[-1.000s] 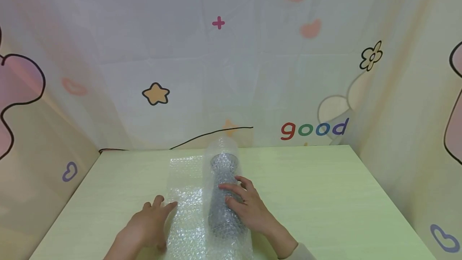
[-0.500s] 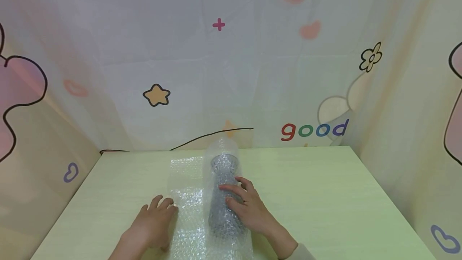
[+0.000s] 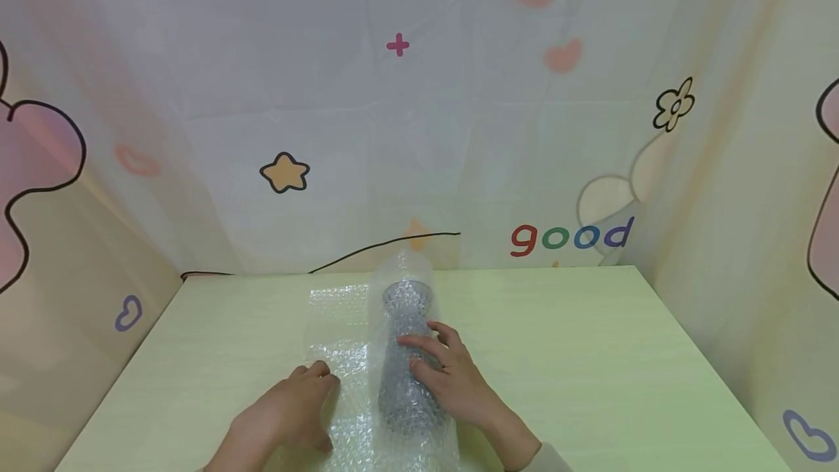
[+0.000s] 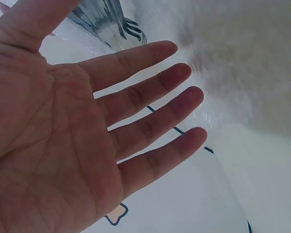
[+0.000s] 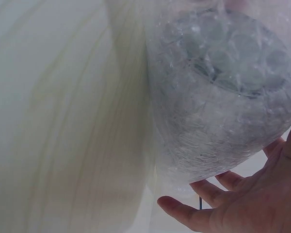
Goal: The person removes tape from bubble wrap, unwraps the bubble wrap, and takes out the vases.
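A dark grey cylinder rolled in bubble wrap lies on the pale green table, its long axis pointing away from me. My right hand rests on top of it with the fingers spread and nearly straight. From the right wrist view the wrapped cylinder fills the frame, with my right hand below it. The loose flat part of the bubble wrap sheet spreads out to the cylinder's left. My left hand lies flat on that sheet's near edge. In its wrist view the left hand shows an open palm over bubble wrap.
A cloth backdrop printed with cartoon shapes and the word "good" closes off the table at the back and on both sides. Bare tabletop lies to the right of the cylinder and to the left of the sheet.
My left hand has slid right, from the sheet's left edge onto the bubble wrap, closer to the cylinder. The right hand and the cylinder have stayed put.
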The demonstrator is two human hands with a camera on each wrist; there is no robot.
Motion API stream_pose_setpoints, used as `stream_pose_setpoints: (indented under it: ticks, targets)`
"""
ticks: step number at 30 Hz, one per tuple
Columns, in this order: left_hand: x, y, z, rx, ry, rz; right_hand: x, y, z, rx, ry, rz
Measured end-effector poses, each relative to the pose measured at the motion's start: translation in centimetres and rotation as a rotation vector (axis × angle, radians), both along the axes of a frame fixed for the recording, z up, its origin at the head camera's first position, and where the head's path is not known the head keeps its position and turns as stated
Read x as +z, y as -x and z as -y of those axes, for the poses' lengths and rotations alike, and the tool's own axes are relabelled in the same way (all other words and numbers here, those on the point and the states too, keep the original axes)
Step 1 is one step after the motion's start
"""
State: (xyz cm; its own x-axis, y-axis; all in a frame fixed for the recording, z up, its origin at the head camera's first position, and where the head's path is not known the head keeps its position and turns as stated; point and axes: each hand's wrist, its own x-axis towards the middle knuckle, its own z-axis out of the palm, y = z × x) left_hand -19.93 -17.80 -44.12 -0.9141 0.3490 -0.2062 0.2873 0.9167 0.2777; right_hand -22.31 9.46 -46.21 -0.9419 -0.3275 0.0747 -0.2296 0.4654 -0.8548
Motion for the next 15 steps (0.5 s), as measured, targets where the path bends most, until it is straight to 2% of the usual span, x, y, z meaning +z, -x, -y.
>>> stream_pose_setpoints:
  ticks: [10, 15]
  targets:
    - [0.1, 0.4, -1.3, -0.024, -0.024, 0.016, -0.1, 0.1, 0.0, -0.004, -0.006, -0.009]
    - [-0.2, 0.7, -1.7, -0.069, -0.053, -0.015, -0.1, 0.0, 0.0, -0.002, -0.002, -0.01]
